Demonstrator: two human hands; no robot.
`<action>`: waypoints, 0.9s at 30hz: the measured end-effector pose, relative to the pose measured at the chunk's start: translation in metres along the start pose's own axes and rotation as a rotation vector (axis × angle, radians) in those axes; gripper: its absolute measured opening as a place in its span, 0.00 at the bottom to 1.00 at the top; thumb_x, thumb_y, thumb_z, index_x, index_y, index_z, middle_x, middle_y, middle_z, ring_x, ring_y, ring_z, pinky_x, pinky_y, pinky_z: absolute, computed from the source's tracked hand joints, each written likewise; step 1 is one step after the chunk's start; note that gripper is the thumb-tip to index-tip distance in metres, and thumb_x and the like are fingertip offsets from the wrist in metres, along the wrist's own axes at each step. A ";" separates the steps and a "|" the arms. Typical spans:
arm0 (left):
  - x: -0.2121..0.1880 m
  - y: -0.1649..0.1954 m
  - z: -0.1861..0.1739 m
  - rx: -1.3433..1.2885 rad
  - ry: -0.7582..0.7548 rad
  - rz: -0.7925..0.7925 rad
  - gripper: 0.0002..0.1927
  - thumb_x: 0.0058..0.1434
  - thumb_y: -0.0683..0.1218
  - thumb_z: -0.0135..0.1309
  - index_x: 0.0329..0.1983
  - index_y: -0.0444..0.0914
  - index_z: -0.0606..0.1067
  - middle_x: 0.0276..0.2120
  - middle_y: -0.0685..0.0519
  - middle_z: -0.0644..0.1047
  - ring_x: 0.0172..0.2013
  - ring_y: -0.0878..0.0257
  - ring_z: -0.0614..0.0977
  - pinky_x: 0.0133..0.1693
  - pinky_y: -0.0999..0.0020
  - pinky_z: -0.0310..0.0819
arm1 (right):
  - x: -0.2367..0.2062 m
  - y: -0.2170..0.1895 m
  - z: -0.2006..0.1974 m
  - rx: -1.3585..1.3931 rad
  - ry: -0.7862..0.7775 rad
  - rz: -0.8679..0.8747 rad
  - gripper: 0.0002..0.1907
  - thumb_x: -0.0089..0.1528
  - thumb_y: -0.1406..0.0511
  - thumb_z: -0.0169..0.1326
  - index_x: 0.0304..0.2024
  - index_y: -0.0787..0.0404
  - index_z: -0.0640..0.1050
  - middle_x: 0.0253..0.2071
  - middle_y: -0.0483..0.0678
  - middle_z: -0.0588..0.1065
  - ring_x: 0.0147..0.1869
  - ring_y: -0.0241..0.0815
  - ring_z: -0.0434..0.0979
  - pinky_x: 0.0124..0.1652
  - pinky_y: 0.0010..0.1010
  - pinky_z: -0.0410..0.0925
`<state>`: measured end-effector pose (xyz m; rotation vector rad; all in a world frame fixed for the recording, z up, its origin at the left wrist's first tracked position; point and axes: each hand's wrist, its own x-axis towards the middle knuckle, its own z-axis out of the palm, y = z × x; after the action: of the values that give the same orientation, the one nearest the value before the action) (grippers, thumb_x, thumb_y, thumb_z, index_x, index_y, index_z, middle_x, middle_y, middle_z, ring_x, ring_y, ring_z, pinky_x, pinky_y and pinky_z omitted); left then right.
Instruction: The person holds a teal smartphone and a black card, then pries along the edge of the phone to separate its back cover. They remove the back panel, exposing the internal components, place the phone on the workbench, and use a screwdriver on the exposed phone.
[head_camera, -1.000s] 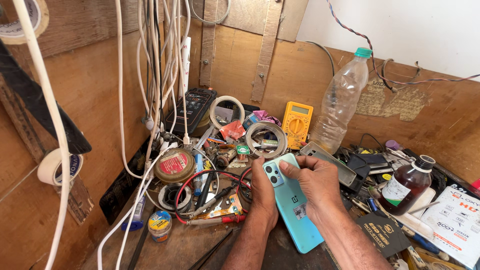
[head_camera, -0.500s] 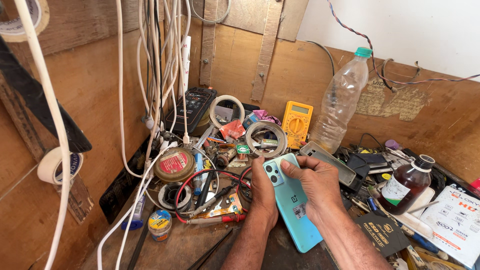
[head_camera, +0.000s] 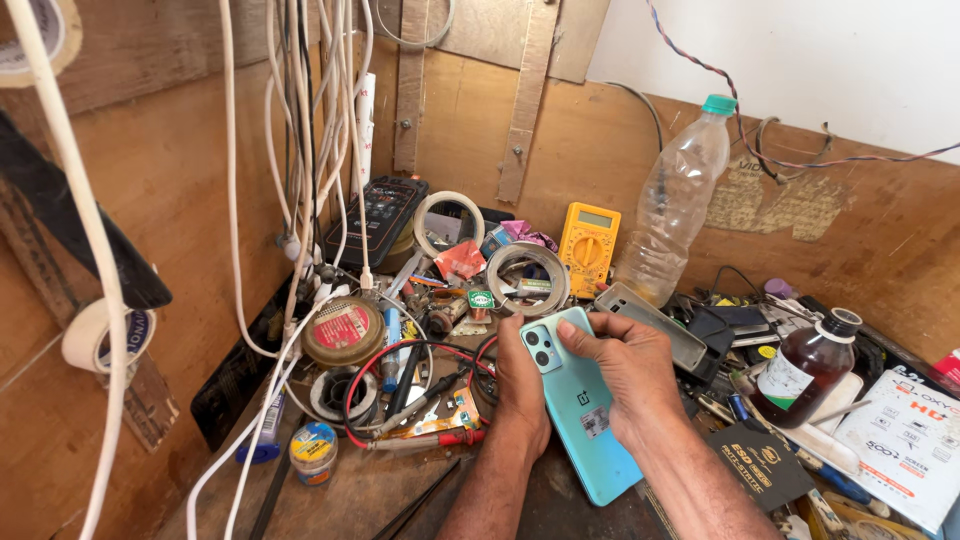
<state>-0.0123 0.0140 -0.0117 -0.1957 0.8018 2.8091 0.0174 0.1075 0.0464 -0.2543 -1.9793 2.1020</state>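
Nearest the camera, both hands grip a turquoise phone (head_camera: 583, 418), back side up, over the cluttered bench. The left hand (head_camera: 521, 385) clasps its left edge; the right hand (head_camera: 630, 372) curls over the top, fingertips seemingly pressing near the camera lenses. Beyond lie tape rolls (head_camera: 527, 276), a yellow multimeter (head_camera: 588, 235) and a clear plastic bottle (head_camera: 676, 206).
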 end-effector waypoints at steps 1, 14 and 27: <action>0.000 0.000 0.000 0.004 0.008 0.004 0.25 0.63 0.64 0.40 0.42 0.41 0.77 0.33 0.55 0.79 0.35 0.61 0.81 0.40 0.65 0.74 | 0.000 0.000 0.000 0.006 -0.004 0.004 0.08 0.53 0.72 0.67 0.36 0.67 0.85 0.29 0.49 0.82 0.28 0.35 0.77 0.30 0.29 0.70; 0.000 0.000 0.001 0.007 -0.023 0.014 0.25 0.64 0.64 0.39 0.41 0.41 0.77 0.32 0.54 0.79 0.35 0.62 0.80 0.40 0.65 0.74 | -0.003 0.003 -0.002 0.093 -0.025 0.001 0.07 0.54 0.72 0.66 0.36 0.66 0.84 0.30 0.48 0.82 0.29 0.35 0.77 0.32 0.29 0.71; -0.001 0.001 0.001 0.047 0.006 0.007 0.25 0.64 0.63 0.39 0.40 0.40 0.75 0.32 0.54 0.78 0.35 0.62 0.80 0.41 0.64 0.74 | -0.003 0.005 -0.005 0.128 -0.037 0.012 0.06 0.55 0.72 0.65 0.36 0.64 0.85 0.30 0.47 0.82 0.31 0.35 0.78 0.34 0.29 0.72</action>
<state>-0.0117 0.0133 -0.0101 -0.1944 0.8699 2.7941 0.0210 0.1114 0.0412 -0.2051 -1.8574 2.2455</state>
